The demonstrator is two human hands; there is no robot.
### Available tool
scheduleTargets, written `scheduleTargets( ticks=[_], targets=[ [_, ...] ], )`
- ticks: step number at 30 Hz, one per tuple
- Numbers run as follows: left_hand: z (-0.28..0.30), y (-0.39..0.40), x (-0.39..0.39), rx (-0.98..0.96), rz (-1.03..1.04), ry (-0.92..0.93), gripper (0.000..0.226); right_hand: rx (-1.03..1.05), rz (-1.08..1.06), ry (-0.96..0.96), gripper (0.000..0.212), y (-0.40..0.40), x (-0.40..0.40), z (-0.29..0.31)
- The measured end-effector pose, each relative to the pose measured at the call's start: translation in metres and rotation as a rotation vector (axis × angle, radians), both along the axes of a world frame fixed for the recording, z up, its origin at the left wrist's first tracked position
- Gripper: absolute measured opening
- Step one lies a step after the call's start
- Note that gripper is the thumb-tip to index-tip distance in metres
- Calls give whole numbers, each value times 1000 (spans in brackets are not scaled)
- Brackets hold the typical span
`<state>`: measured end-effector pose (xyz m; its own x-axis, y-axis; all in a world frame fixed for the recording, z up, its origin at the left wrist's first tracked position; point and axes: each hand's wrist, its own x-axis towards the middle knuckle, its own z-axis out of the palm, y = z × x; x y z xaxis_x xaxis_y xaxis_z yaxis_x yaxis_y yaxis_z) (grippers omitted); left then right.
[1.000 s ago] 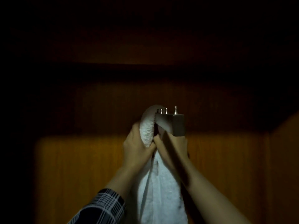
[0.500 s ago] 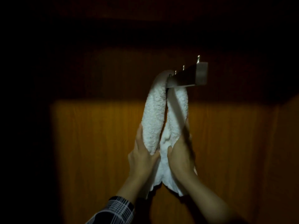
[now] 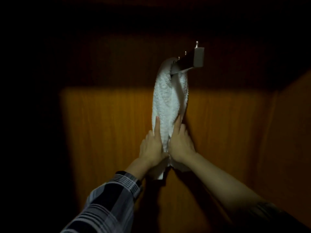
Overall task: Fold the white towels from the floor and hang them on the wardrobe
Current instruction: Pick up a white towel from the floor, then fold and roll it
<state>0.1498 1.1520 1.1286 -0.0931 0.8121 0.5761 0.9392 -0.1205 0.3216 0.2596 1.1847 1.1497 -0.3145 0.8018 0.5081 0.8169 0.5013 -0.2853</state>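
We have the folded white terry towel (image 3: 165, 105) draped over the square metal hanging rail (image 3: 188, 62) inside the dark orange-brown wooden wardrobe (image 3: 104, 125). Our left hand (image 3: 152, 147) grips its left side, index finger straight up the cloth; our right hand (image 3: 180, 145) grips the right side. Hanging step, likely near done. Next: even out both halves, let go, fetch another towel.

One head-worn view looks forward and upward, close to the wardrobe's wooden back panel (image 3: 117, 132).
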Motion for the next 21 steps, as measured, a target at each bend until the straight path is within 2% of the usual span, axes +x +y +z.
scheduleTargets(
  ticks=[2, 3, 5, 8, 11, 15, 21],
  targets=[
    [-1, -24, 0, -187, 39, 33, 127, -154, 45, -59, 101, -25, 15, -1],
    [-5, -36, 2, -272, 52, 30, 123, -186, 63, -75, 98, -38, 21, -5],
    [-17, -60, 5, -408, 79, 28, 114, -215, 89, -83, 83, -61, 31, -13],
    [-33, -100, 16, -497, 14, -29, 101, -223, 142, -37, 53, -95, 48, -30],
    [-46, -149, 34, -652, -55, -25, 76, -295, 200, 20, 30, -129, 72, -56],
    [-92, -227, 59, -947, -64, -36, 67, -503, 290, 8, 18, -177, 110, -114],
    [-199, -336, 89, -1052, 4, -156, 65, -748, 317, -37, 18, -246, 145, -245]
  ],
)
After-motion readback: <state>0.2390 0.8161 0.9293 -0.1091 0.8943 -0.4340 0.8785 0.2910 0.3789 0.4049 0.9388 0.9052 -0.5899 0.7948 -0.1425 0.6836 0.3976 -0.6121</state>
